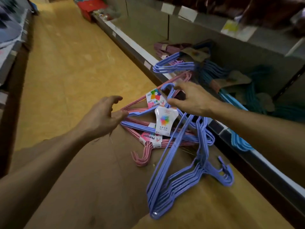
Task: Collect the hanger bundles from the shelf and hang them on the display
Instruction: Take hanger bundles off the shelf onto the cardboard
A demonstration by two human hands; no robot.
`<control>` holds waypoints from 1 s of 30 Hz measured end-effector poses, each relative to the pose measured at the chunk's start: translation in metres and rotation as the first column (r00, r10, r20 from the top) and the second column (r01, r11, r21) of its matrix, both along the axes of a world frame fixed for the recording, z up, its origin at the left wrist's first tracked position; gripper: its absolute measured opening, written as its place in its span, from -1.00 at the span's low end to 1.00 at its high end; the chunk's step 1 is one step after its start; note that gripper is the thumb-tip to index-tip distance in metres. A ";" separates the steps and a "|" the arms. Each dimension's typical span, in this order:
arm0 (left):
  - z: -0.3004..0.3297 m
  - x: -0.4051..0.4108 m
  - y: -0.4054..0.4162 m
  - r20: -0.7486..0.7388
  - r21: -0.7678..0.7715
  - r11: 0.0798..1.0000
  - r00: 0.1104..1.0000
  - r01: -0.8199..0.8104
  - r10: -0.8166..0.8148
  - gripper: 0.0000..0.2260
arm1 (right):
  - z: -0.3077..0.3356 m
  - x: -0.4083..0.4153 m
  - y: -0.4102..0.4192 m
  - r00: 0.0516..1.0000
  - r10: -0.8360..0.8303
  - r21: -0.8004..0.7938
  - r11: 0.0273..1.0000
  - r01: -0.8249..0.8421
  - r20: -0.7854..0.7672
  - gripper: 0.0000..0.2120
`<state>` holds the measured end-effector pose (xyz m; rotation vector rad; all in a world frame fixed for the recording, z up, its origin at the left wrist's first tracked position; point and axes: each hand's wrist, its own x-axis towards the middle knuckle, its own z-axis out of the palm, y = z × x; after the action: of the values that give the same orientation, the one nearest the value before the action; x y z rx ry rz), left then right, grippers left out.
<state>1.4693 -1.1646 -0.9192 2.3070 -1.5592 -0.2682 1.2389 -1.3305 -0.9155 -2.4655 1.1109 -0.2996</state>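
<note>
Several hanger bundles lie heaped on a brown cardboard box point(99, 171). A pink bundle point(148, 141) with a "Hanger" label lies lowest. A blue bundle with a white label point(166, 121) lies across it, its hook pointing up. A bigger blue bundle point(173, 184) slants toward me. My left hand point(102, 116) is spread open, its thumb tip touching the hangers' left ends. My right hand point(193, 98) reaches over the heap with forefinger and thumb apart, either side of the blue hook point(169, 90). More bundles lie on the low shelf: blue point(173, 65), teal point(257, 100) and mauve point(166, 47).
The shelf's white front rail point(132, 45) runs diagonally along the right, with price tags point(186, 13) on the shelf above. A yellow aisle floor point(66, 63) stretches ahead. Another shelving unit point(11, 47) lines the left. Red packages point(90, 5) stand at the far end.
</note>
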 end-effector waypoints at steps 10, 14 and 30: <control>-0.072 -0.029 -0.016 0.005 -0.016 0.978 0.978 0.206 -0.206 -0.55 | -0.072 -0.051 0.001 0.984 -0.127 -0.022 0.992 0.126 -0.122 -0.35; -0.099 -0.056 -0.014 -0.134 -0.054 0.974 0.965 0.219 -0.225 -0.54 | -0.103 -0.066 0.011 0.982 -0.171 0.068 0.982 0.177 -0.077 -0.42; -0.188 -0.110 0.013 -0.414 0.185 0.955 0.900 0.234 -0.140 -0.36 | -0.170 -0.111 0.032 0.883 -0.394 0.423 0.776 0.468 -0.254 -0.69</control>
<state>1.3596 -1.1517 -1.1071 2.0808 -1.6003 -0.9520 1.1276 -1.2990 -1.0854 -1.8019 1.6017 0.0401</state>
